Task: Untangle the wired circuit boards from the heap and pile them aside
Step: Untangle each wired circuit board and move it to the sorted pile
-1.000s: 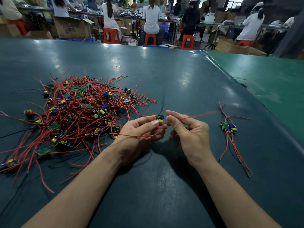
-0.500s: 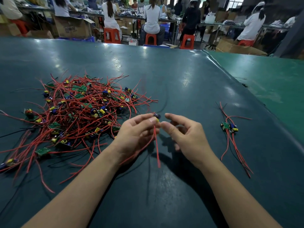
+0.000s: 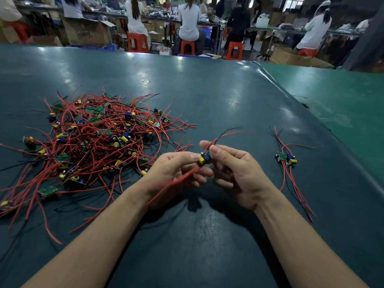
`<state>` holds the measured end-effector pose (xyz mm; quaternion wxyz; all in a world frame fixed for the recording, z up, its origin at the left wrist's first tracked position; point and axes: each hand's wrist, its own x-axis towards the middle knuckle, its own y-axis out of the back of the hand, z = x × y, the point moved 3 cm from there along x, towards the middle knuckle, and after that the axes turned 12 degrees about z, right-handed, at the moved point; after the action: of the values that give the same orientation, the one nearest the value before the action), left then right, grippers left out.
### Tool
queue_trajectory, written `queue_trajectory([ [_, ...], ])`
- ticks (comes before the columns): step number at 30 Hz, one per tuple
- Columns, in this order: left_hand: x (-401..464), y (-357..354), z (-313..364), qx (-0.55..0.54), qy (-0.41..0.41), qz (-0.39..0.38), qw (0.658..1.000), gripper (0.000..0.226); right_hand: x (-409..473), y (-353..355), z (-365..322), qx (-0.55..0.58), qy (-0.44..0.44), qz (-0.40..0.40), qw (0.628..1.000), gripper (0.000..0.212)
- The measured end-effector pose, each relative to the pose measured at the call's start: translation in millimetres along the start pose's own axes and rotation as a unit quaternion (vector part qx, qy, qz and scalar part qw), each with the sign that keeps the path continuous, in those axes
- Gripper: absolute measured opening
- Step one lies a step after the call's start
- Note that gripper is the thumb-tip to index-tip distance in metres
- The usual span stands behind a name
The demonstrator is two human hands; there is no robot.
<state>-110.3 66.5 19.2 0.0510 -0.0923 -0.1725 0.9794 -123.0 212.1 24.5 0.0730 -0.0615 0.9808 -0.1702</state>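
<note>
Between my hands I am pinching one wired circuit board, left hand and right hand both on it, its red leads trailing across me, the sorted pile lying nearer my right, the heap lying leftward.

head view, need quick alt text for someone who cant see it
Two bare hands, left hand and right hand, pinch one small circuit board with red wires above a dark green table. A tangled heap of wired boards lies to the left; a small sorted pile lies to the right.
</note>
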Motion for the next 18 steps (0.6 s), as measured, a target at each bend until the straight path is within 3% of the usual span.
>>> queue_trajectory([
  [4, -5.1, -2.3, -0.5, 0.032, -0.011, -0.029, 0.999, 0.015, -1.7, 3.8, -2.0, -0.056, -0.012, 0.006, 0.998, 0.023],
  [9, -5.2, -6.4, -1.3, 0.055, -0.028, -0.01, 0.998, 0.045, -1.0, 0.5, 2.3, -0.056, 0.016, 0.026, 0.998, 0.015],
  [13, -5.7, -6.2, -1.8, 0.08, -0.052, 0.003, 0.995, 0.029, -1.3, -1.1, 4.5, -0.085, 0.02, 0.013, 0.996, 0.022],
  [18, -5.7, -3.1, -2.1, 0.079, -0.046, 0.004, 0.996, 0.023, 2.9, 0.4, 3.1, -0.05, 0.036, 0.055, 0.997, 0.02],
])
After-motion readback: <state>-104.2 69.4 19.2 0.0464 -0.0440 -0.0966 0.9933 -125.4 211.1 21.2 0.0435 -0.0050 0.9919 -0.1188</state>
